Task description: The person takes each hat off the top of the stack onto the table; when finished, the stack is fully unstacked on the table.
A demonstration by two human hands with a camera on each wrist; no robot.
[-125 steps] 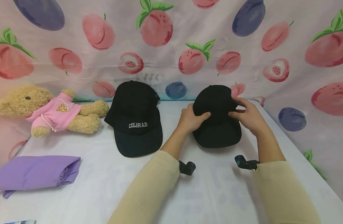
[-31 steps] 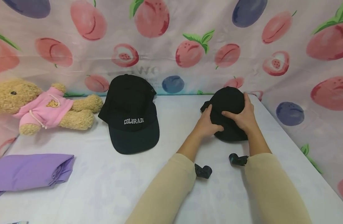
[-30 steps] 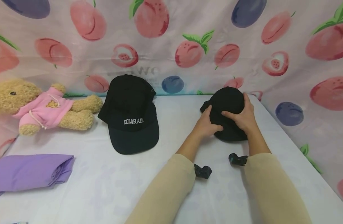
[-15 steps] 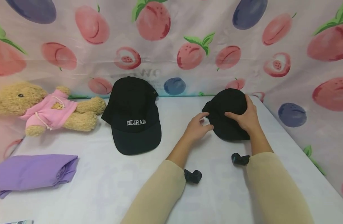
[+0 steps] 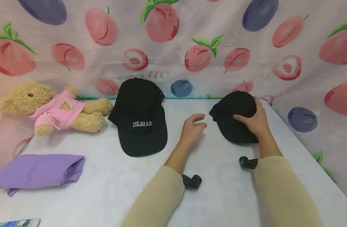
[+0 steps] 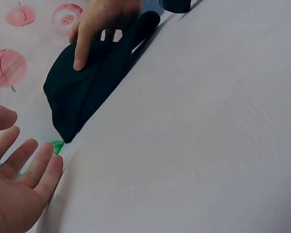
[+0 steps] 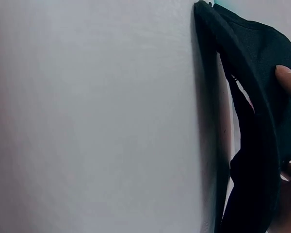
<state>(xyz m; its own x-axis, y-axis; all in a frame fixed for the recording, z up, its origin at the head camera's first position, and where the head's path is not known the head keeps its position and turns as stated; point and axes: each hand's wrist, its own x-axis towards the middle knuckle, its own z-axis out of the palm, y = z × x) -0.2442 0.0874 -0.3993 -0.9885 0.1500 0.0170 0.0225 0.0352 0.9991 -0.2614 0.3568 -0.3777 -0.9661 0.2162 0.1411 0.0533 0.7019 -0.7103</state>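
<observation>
A plain black baseball cap stands at the back right of the white table, its brim toward me. My right hand grips its right side, thumb across the front and fingers around the far side. In the right wrist view the cap's brim shows edge-on, with the thumb pressing the crown. Left of that cap, my left hand is apart from it, holding nothing, fingers loosely bent. The left wrist view shows the left hand with fingers spread. A second black cap, lettered in white, lies to its left.
A teddy bear in a pink hoodie lies at the back left. In front of it is a folded purple cloth. A small printed item shows at the bottom left edge. A fruit-print curtain hangs behind the table.
My left hand has let go of the plain cap and drawn away to the left. The right hand keeps its grip. Earlier, both hands held that cap, which has since turned and shifted right.
</observation>
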